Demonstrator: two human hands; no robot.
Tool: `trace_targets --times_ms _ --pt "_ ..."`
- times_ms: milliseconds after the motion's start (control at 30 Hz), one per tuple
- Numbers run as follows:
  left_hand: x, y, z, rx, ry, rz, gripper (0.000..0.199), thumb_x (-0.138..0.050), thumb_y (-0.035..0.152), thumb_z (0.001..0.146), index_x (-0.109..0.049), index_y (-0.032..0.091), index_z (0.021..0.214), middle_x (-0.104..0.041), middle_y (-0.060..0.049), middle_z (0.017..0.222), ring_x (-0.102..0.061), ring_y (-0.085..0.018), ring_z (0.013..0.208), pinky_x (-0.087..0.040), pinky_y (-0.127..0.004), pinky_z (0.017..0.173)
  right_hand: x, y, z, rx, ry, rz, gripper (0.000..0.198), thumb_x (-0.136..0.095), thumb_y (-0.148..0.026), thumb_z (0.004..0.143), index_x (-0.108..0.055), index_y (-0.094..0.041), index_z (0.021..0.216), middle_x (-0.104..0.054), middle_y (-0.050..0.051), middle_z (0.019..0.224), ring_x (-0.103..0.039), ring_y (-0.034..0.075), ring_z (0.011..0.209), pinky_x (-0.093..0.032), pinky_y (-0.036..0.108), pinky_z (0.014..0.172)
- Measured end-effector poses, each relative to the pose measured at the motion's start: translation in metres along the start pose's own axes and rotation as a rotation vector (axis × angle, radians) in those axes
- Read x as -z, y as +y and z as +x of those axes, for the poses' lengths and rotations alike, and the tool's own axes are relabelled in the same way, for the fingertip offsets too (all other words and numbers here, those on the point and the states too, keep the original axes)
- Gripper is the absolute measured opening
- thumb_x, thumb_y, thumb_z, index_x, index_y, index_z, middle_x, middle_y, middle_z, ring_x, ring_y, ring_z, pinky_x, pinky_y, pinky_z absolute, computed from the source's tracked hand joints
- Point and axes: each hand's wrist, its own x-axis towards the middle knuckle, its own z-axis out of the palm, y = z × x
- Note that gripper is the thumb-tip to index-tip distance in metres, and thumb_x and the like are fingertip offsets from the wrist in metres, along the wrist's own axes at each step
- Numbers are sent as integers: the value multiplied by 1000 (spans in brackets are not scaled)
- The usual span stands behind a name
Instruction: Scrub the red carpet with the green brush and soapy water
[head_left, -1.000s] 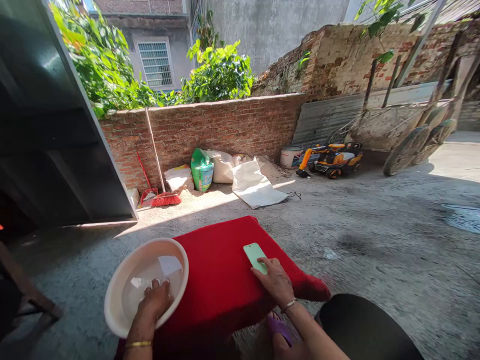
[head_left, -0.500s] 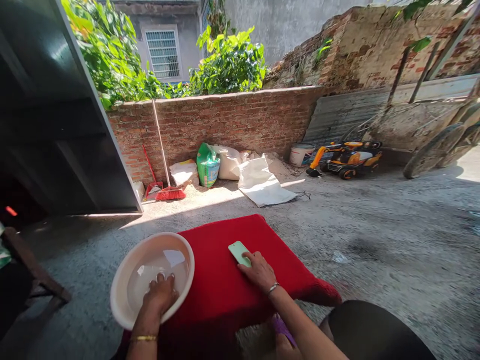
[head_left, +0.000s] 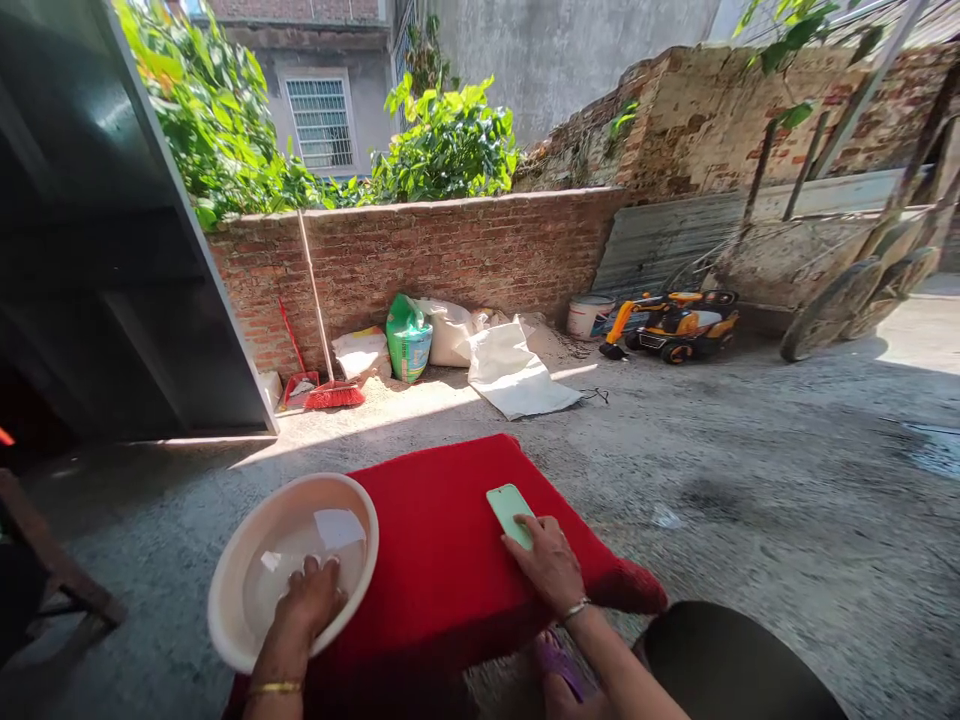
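Note:
At the left, a pale pinkish-white basin (head_left: 225,600) with water in it sits at the corner of a table draped in red cloth (head_left: 427,540). My left hand (head_left: 313,597) dips into the basin from the near side, its fingers apart and their tips at or under the water. I see nothing held there, though the water partly hides the fingertips. On the right part of the cloth lies a light green phone (head_left: 509,506), back side up. My right hand (head_left: 549,562) grips its near end between thumb and fingers.
A dark round seat (head_left: 739,665) is close on the right, and a wooden chair leg (head_left: 64,560) on the left. Across the concrete floor are a red broom (head_left: 334,396), sacks (head_left: 409,345), a bucket (head_left: 589,315) and a toy excavator (head_left: 679,328) along a brick wall.
My right hand and the phone have slid to the right across the red cloth. My left hand stays in the basin. The view has shifted slightly.

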Motion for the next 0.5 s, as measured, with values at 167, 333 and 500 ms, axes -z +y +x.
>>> trace_targets --times_ms 167,333,500 --pt "2 2 -4 20 -5 -30 63 -50 30 115 -59 23 177 -56 -23 182 -66 -42 161 -55 -51 126 -50 -85 -24 412 -347 86 40 -81 -28 99 -85 -32 138 -77 11 145 -73 30 135 -58 38 117" --pt "1 4 -7 2 5 -29 64 -54 28 115 -57 24 178 -55 -24 183 -64 -41 162 -55 -52 127 -49 -116 -6 404 -462 -20 42 -80 -33 103 -84 -30 145 -75 13 150 -72 31 142 -55 39 118" --pt "-3 5 -4 -2 21 -51 56 -55 26 114 -63 24 169 -61 -25 174 -67 -41 155 -58 -51 118 -17 -60 41 65 -298 -125 40 -73 -39 111 -83 -33 149 -77 14 142 -78 32 133 -60 39 107"
